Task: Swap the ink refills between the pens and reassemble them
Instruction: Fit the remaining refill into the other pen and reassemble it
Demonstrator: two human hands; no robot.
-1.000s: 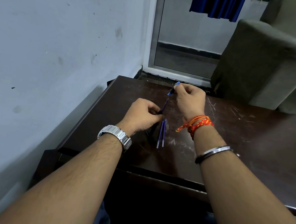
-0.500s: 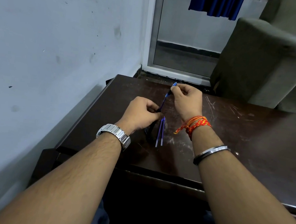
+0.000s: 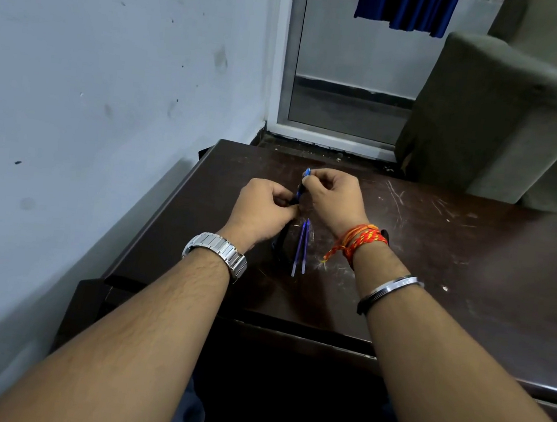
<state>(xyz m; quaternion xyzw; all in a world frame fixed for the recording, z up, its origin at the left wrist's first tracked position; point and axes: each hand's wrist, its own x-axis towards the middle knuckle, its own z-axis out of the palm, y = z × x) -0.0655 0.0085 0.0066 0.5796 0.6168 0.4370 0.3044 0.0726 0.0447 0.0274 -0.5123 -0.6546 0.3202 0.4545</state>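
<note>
Both hands meet over the dark wooden table [image 3: 436,262]. My left hand [image 3: 263,209] pinches the lower end of a dark pen barrel [image 3: 297,194]. My right hand [image 3: 333,196] grips the same pen at its upper end, where a blue tip [image 3: 307,172] sticks out past the fingers. Below the hands, two thin blue ink refills [image 3: 301,247] lie side by side on the table, pointing away from me. A dark pen part [image 3: 280,245] lies just left of them, half hidden under my left hand.
A white wall [image 3: 94,88] runs along the table's left edge. Behind the table are a glass door [image 3: 345,80], a blue cloth [image 3: 408,8] hanging above it and a grey armchair [image 3: 492,123] at the back right. The scratched tabletop stretches to the right.
My two hands have come closer together along the pen, so less of it shows between them. The refills on the table have not moved.
</note>
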